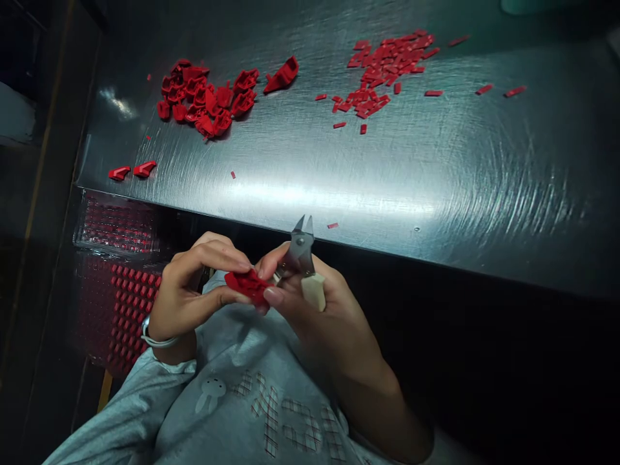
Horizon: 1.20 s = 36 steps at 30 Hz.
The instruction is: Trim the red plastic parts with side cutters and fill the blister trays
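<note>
Between the fingertips of my left hand [194,290] is a red plastic part [247,286], held just in front of the table's near edge. My right hand [314,303] pinches the same part with its thumb and fingertip. In that right palm rest side cutters [301,248] with pale handle grips, their slightly parted jaws pointing up and away from the part. Fingers cover some of the part, so its full shape is hidden.
On the metal table [290,148] lie a heap of red moulded parts [198,97] and a pile of small red strips [392,61]. Two red pieces [133,172] sit near the left edge. Below, clear trays [130,310] hold rows of red parts.
</note>
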Available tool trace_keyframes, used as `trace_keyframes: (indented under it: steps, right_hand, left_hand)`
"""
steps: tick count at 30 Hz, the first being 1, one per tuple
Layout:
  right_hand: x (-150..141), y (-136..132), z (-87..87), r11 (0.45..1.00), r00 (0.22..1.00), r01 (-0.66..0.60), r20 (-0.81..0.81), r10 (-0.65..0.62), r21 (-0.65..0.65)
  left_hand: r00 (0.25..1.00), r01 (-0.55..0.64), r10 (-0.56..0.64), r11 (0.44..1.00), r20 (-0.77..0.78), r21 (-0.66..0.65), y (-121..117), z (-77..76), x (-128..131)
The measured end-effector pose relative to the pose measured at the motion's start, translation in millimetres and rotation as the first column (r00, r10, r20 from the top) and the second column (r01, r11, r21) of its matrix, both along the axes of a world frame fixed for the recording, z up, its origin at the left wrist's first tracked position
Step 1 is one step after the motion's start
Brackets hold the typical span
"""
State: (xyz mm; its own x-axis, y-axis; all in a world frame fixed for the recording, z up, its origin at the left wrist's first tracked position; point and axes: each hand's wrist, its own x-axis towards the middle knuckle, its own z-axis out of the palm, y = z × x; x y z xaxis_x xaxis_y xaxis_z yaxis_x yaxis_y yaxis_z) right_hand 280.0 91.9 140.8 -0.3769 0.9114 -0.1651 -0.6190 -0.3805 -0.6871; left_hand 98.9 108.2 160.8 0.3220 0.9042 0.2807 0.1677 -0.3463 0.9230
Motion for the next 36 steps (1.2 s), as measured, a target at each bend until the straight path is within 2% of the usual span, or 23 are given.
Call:
trace_keyframes:
  steps: [8,12,14,16,21,23,25,27,29,31,33,36]
  right_hand:
    - [-3.3,-0.1,-2.9,1.000,1.000,-0.017,-0.023,0.017,0.002]
    - [-5.8,-0.9,-5.2,0.999,1.000,0.011,0.013,-0.011,0.039]
    - [-6.2,-1.7,-7.1,0.999,0.999,0.017,0.028,-0.018,0.044]
    - [-6.2,-2.0,-8.8,0.999,1.000,0.019,0.022,-0.020,0.048]
    - [-9.4,2.4,-12.4,1.000,1.000,-0.013,-0.005,0.013,-0.019]
    - [-12.4,5.3,-13.9,0.998,0.999,-0.034,-0.028,0.033,-0.052]
    - [-14.6,7.9,-15.5,0.997,0.998,-0.048,-0.055,0.044,-0.058]
    - [-15.1,9.5,-17.4,0.997,0.997,-0.058,-0.051,0.055,-0.056]
    - [-14.2,9.8,-20.0,0.996,0.997,-0.068,-0.029,0.066,-0.065]
    - [-13.3,8.9,-23.5,0.993,0.997,-0.073,-0.017,0.072,-0.088]
    - [-13.6,7.2,-27.4,0.991,0.997,-0.077,-0.032,0.074,-0.112]
    - [-15.6,4.2,-32.2,0.986,0.995,-0.088,-0.062,0.080,-0.145]
  left_hand:
    - [0.998,-0.027,0.026,0.999,-0.049,-0.027,0.2,9.3,2.9]
    - [0.994,-0.086,0.083,0.996,-0.071,-0.040,-4.2,7.0,0.1]
    - [0.993,-0.094,0.095,0.995,-0.070,0.016,-4.9,3.4,-2.7]
    - [0.992,-0.061,0.074,0.990,-0.098,0.126,-3.7,0.2,-5.2]
    - [0.943,0.002,0.124,0.926,-0.309,0.376,2.5,0.9,-8.8]
    - [0.905,0.025,0.170,0.894,-0.390,0.447,5.4,3.9,-15.6]
    - [0.849,-0.007,0.267,0.869,-0.457,0.496,11.6,7.7,-32.7]
    - [0.741,-0.121,0.448,0.821,-0.500,0.557,25.0,12.5,-62.5]
    - [0.587,-0.256,0.635,0.734,-0.502,0.629,48.4,17.6,-101.6]
    - [0.481,-0.315,0.720,0.675,-0.501,0.667,80.4,21.8,-140.4]
    - [0.420,-0.302,0.711,0.695,-0.564,0.652,115.0,23.5,-168.2]
    - [0.377,-0.247,0.626,0.778,-0.683,0.577,154.2,21.3,-180.0]
